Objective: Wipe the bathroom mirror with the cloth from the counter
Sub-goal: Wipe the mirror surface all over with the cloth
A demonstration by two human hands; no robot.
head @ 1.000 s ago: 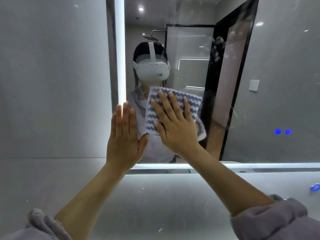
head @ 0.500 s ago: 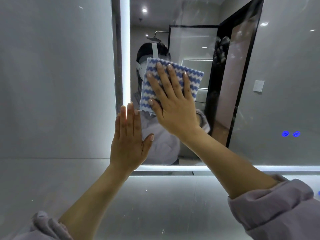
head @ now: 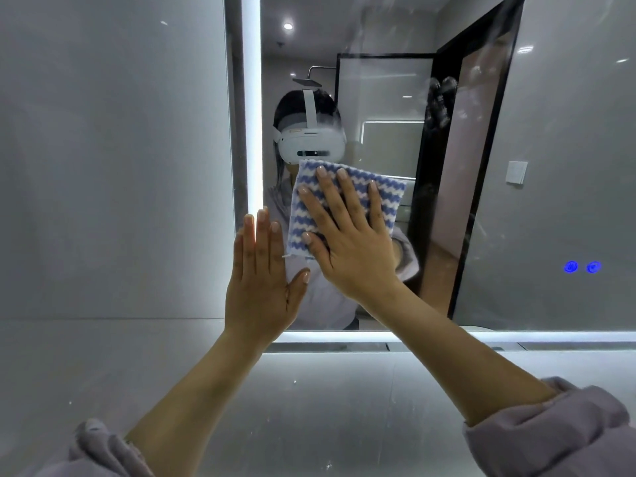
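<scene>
Two hands flat on the bathroom mirror [head: 395, 98], one pressing a striped cloth [head: 389, 201] to the glass.
Head view: the right hand [head: 351, 249] lies on the blue-and-white wavy-striped cloth, its grip spread with straight, splayed fingers, holding the cloth flat against the mirror's lower left part. The left hand [head: 261, 280], fingers pressed together and thumb out, rests bare on the mirror's lower left corner across the lit edge strip [head: 253, 115], just beside the cloth and holding nothing. Smudges [head: 440, 101] mark the mirror's upper middle. Two blue lit buttons [head: 581, 266] glow at the mirror's lower right. A white headset [head: 311, 142] shows reflected in the mirror just above the cloth.
</scene>
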